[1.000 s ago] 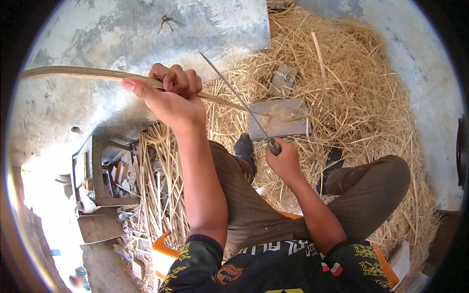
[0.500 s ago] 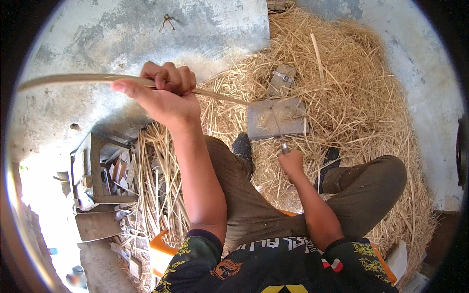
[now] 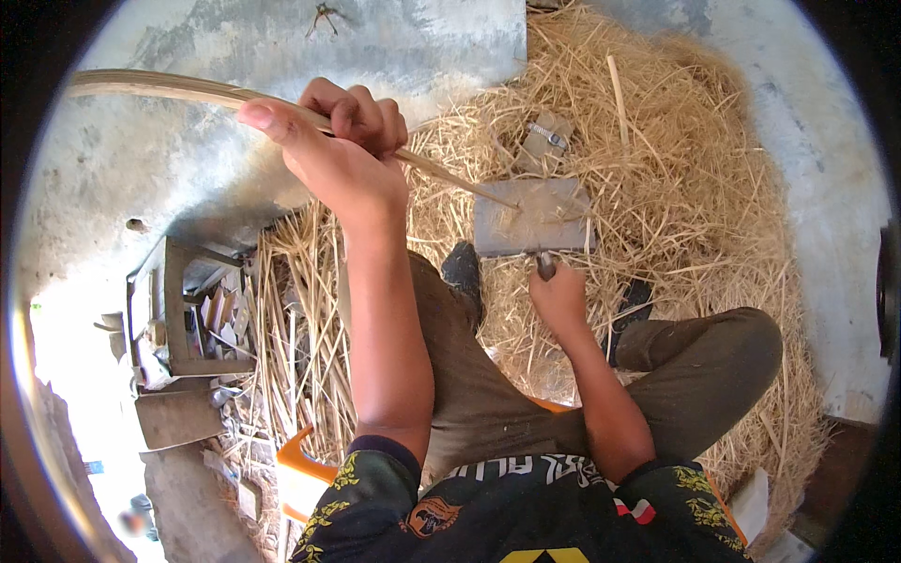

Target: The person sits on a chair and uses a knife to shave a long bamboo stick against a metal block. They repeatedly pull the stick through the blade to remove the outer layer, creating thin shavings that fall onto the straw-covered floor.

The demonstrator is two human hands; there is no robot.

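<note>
My left hand [image 3: 361,155], raised at upper left, is closed round a long, thin bamboo strip [image 3: 169,86], with the thumb laid along it. One end of the strip bends away to the left past my hand. Its other end slants down to the right, onto a flat grey block [image 3: 493,230] dusted with shavings. Just in front of the block, my right hand [image 3: 561,298] grips a knife by its handle [image 3: 546,266]. I can hardly make out the knife's blade against the block.
Straw-like shavings [image 3: 676,169] heap around the block and my feet. A small strapped block [image 3: 546,141] lies behind it. To the left are a bundle of long strips [image 3: 291,328], a wooden box [image 3: 202,361] and an orange chair edge [image 3: 293,452]. A grey wall [image 3: 432,47] stands ahead.
My left hand has moved up and slightly right with the strip, which tilts more steeply. My right hand has shifted a little nearer the block, and the blade shows less than before.
</note>
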